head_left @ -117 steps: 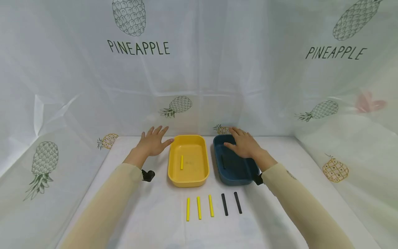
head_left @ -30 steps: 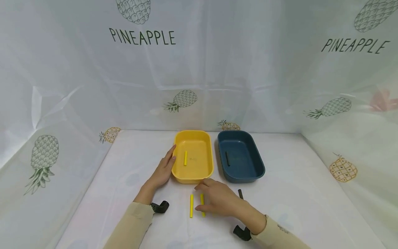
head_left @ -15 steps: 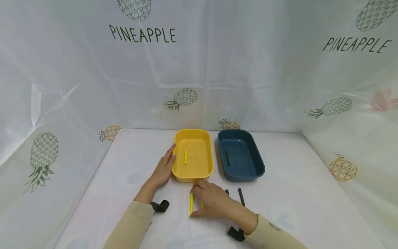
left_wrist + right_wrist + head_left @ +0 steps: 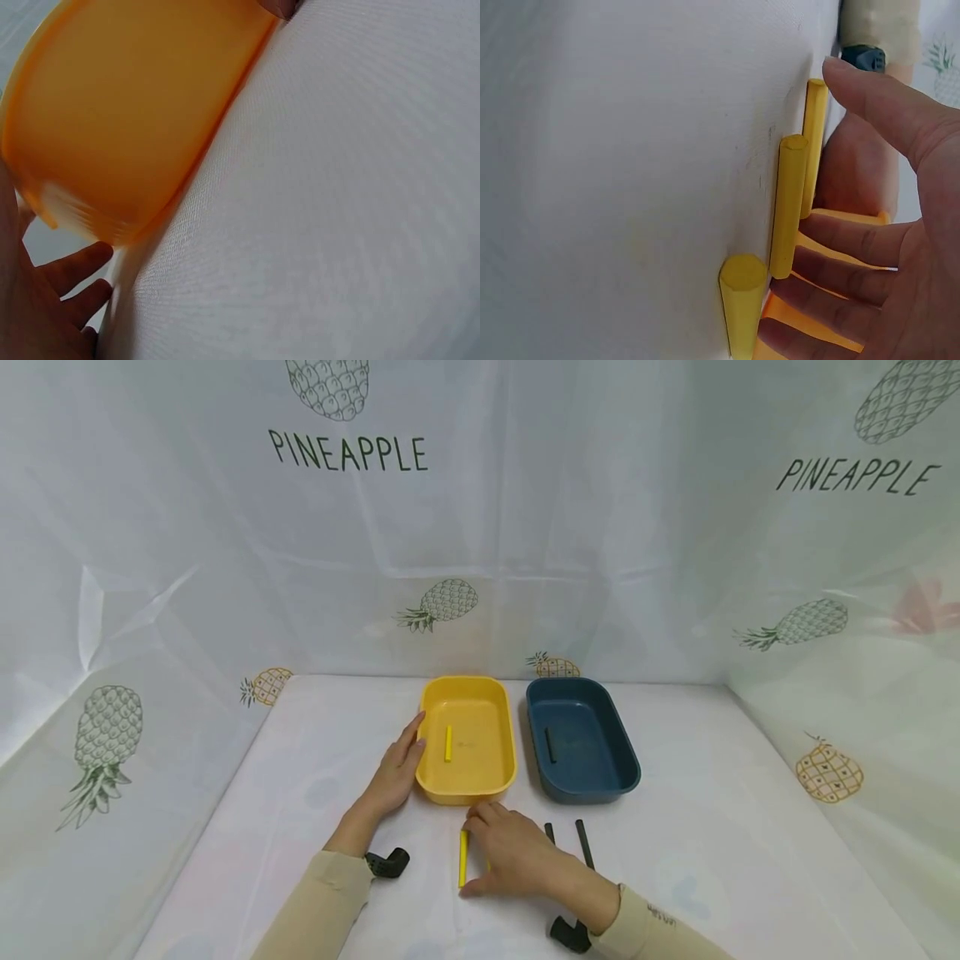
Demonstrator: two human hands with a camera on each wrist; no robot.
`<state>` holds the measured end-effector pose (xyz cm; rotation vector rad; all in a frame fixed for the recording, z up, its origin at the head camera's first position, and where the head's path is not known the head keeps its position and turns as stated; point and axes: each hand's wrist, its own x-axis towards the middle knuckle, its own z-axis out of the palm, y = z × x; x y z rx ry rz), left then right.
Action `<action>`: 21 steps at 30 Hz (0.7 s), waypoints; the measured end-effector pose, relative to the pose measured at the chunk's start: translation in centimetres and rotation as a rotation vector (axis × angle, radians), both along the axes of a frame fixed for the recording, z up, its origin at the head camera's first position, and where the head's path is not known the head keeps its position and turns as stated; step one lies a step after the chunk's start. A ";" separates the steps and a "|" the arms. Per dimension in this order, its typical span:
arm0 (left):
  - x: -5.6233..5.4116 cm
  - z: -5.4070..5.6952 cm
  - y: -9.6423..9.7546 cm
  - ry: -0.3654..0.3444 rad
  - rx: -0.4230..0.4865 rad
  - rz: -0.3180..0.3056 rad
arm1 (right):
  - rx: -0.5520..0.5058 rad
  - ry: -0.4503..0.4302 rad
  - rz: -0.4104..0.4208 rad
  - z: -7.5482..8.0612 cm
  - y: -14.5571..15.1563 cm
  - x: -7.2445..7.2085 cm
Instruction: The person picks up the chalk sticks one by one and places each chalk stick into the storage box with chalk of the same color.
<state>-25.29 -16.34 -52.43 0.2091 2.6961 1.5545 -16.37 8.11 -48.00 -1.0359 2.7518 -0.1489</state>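
My left hand (image 4: 393, 772) rests its straight fingers along the left side of the yellow tray (image 4: 467, 798); the left wrist view shows those fingers at the tray's wall. In front of the tray, my right hand (image 4: 517, 852) arches over several yellow sticks. Its thumb and forefinger are spread to the two ends of the leftmost yellow stick (image 4: 462, 860). The right wrist view shows that stick (image 4: 815, 150) farthest off, a middle stick (image 4: 788, 206) and a nearer one (image 4: 742, 300), all on the cloth. From the head, the right hand hides most of the other two.
One yellow stick (image 4: 448, 743) lies inside the yellow tray. To its right stands a dark blue tray (image 4: 592, 795) with a dark stick (image 4: 551, 745) inside. Two black sticks (image 4: 585, 843) lie beside the right wrist, partly hidden. White pineapple-print cloth (image 4: 615, 610) hangs around the table.
Both hands have come down from above the trays; the left now touches the yellow tray. The right hand has slid left over the yellow sticks to the leftmost one.
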 end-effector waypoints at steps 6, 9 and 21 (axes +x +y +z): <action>0.1 -0.2 0.0 0.013 0.001 -0.009 | 0.007 0.005 -0.015 -0.1 -0.3 0.2; 0.1 -0.2 0.0 0.015 0.000 -0.009 | 0.007 0.011 -0.017 -0.2 -0.4 0.2; 0.1 -0.3 0.0 0.018 0.006 0.004 | -0.023 0.020 -0.007 0.1 0.0 0.2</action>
